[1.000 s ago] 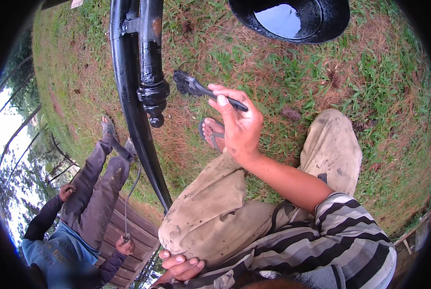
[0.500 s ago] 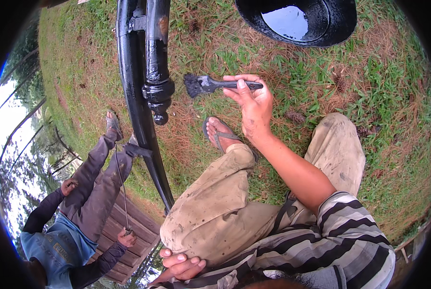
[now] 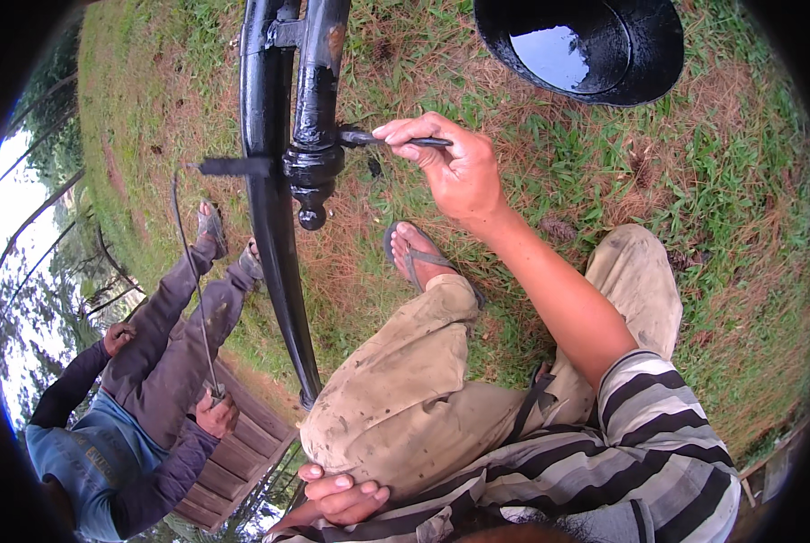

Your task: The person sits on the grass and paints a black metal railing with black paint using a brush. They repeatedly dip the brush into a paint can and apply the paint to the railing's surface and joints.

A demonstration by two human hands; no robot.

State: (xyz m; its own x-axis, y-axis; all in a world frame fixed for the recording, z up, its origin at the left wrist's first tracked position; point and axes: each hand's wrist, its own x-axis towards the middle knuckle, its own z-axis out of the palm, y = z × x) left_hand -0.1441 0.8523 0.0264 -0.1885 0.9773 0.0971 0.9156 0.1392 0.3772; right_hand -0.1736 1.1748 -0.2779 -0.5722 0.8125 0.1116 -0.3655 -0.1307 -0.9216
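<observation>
Glossy black covers the long curved bar point(image 3: 274, 262) and the round knobbed post point(image 3: 317, 100), the latter with a rust-brown patch point(image 3: 336, 43). The slim paintbrush point(image 3: 361, 138) and round bucket point(image 3: 644, 54) are black. Reddish-brown needles point(image 3: 721, 83) fleck green grass point(image 3: 568, 149). The cloth trousers point(image 3: 396, 389) are beige with dark spots; the short-sleeved shirt point(image 3: 667, 425) has black, grey and whitish stripes.

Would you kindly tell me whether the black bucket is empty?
Not empty: the black bucket holds liquid, shown by the bright reflection on its surface; how deep, I cannot tell.
</observation>
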